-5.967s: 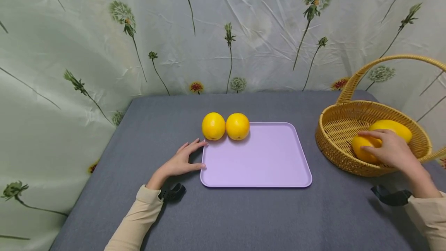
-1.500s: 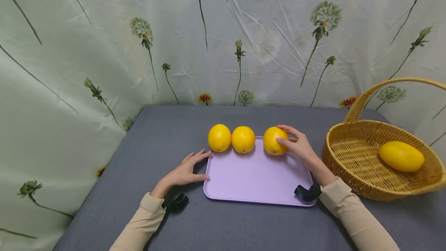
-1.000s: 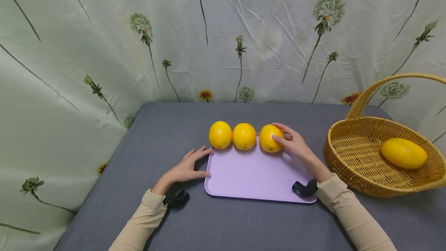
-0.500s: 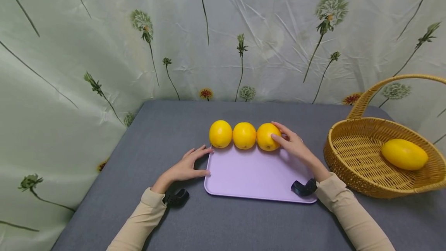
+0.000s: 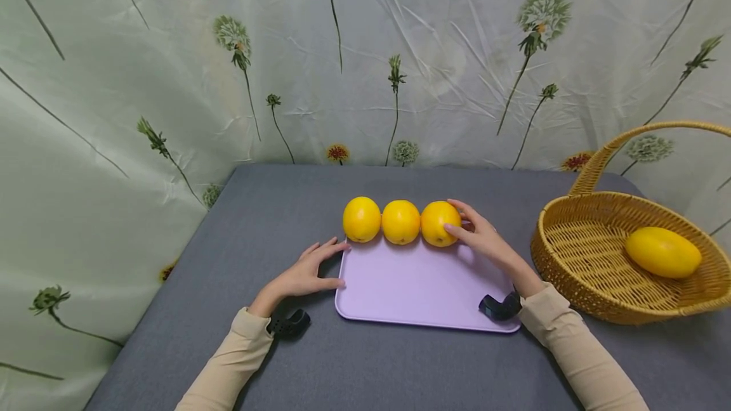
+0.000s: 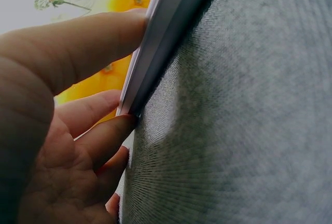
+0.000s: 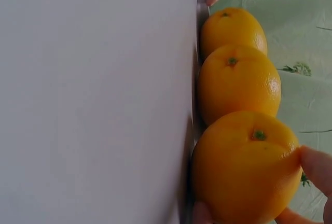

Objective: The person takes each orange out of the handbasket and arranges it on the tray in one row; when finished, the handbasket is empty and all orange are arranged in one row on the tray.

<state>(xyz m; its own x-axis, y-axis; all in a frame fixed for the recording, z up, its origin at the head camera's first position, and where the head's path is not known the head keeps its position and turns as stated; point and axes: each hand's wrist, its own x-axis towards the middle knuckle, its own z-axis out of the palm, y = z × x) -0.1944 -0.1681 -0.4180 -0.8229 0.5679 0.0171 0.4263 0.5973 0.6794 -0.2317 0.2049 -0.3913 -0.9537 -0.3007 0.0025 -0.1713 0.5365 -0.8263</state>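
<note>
Three oranges stand side by side in a row along the far edge of the lilac tray (image 5: 411,287): a left orange (image 5: 362,219), a middle orange (image 5: 400,222) and a right orange (image 5: 438,224). My right hand (image 5: 485,238) holds the right orange from its right side, thumb in front and fingers behind. In the right wrist view, that orange (image 7: 244,167) appears to touch its neighbour. At the tray's left rim, my left hand (image 5: 304,273) rests with thumb and fingertips spread against it. The left wrist view has the fingers (image 6: 85,110) touching the rim.
A wicker basket (image 5: 556,265) with a tall handle stands right of the tray, with an oblong yellow fruit (image 5: 662,252) inside. Grey cloth (image 5: 400,366) covers the table. A flower-printed curtain (image 5: 445,81) hangs behind and to the left.
My right hand has brought the right orange from the basket onto the tray, then slid it left against the middle one. Over the last half second almost nothing moves. My left hand stays at the rim.
</note>
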